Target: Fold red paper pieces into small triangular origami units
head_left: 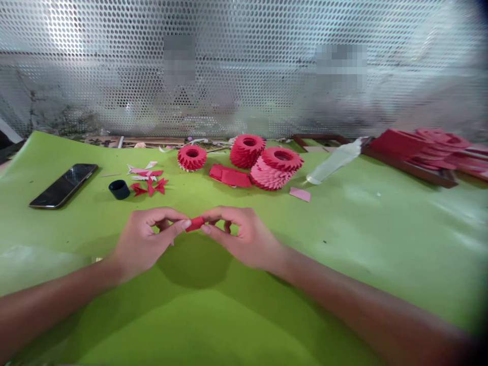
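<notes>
A small red piece of paper (195,223) is held between my two hands, above the green table surface. My left hand (147,236) pinches its left end between thumb and forefinger. At the right end, the thumb and forefinger of my right hand (244,235) close on it too. Beyond the hands lie several red folded paper pieces (150,187) and a flat stack of red paper (231,176). Ring-shaped paper models stand farther back: a small red one (191,158), a taller red one (247,151) and a pink one with a red top (275,170).
A phone (64,186) lies at the left, with a dark ring-shaped object (119,189) near it. To the right are a whitish bottle (334,161), a pink paper slip (300,194) and a brown tray (414,165) of red paper. A perforated metal panel (244,66) rises behind.
</notes>
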Demonstrator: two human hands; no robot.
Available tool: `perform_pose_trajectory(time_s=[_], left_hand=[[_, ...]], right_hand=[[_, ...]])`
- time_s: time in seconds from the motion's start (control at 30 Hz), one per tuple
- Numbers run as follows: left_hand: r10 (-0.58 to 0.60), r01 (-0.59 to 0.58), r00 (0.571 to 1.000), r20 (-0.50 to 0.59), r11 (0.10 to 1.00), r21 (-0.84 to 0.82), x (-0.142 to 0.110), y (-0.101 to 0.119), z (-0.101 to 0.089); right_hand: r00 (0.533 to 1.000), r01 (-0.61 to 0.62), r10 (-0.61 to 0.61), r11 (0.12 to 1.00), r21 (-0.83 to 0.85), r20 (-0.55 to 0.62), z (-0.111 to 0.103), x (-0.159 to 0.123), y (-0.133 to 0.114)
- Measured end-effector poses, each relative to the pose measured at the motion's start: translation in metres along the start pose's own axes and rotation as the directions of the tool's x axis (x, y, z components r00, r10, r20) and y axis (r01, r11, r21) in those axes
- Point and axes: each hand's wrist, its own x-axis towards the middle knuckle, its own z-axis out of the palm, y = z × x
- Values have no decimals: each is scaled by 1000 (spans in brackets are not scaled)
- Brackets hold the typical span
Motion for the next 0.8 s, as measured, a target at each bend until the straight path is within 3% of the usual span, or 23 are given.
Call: perform_pose_trajectory(time_s=[0.37,0.5,0.63,0.8], left_hand=[[-64,62,997,-52,998,-33,1,-8,-1],[-71,71,997,1,997,-16,1,-8,-1],[6,-14,994,113,998,67,3,-2,-1],[133,-158,974,183,979,129,4,2,1]], right_hand=[[999,22,-22,1000,3,26,-1,-2,0],[999,37,-38,999,-22,-27,0,-3,-2],[989,92,-101,992,-90,-107,1,-4,-1],[950,295,-313,915,-274,-24,6,-7,4]])
